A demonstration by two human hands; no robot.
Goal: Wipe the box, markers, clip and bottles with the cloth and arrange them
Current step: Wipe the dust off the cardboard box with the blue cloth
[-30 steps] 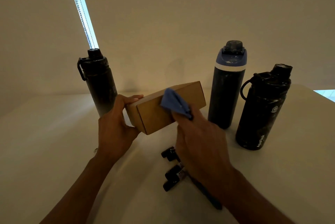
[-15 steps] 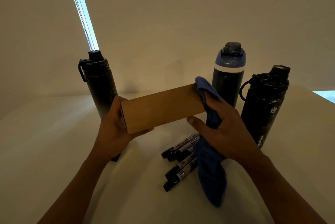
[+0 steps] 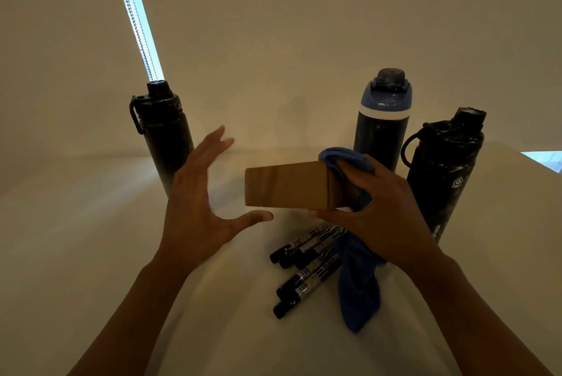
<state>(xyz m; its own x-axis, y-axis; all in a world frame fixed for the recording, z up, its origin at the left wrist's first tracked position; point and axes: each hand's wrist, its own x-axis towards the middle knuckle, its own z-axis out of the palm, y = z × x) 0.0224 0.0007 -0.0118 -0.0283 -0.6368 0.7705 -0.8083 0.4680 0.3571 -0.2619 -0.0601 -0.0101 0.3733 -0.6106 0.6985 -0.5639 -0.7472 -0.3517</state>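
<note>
Box (image 3: 286, 185) held above the table (image 3: 91, 239), its right end gripped by the right hand (image 3: 386, 223) together with the blue cloth (image 3: 359, 293), whose tail hangs beside the markers (image 3: 307, 266). Just beside the box, the left hand (image 3: 194, 208) is spread wide, touching nothing. Wiping seems to be on the box. The markers lie heaped, and the left bottle (image 3: 165, 138), blue-lidded bottle (image 3: 381, 135) and right bottle (image 3: 441, 175) stand unarranged. No clip shows, so most of the task looks left
</note>
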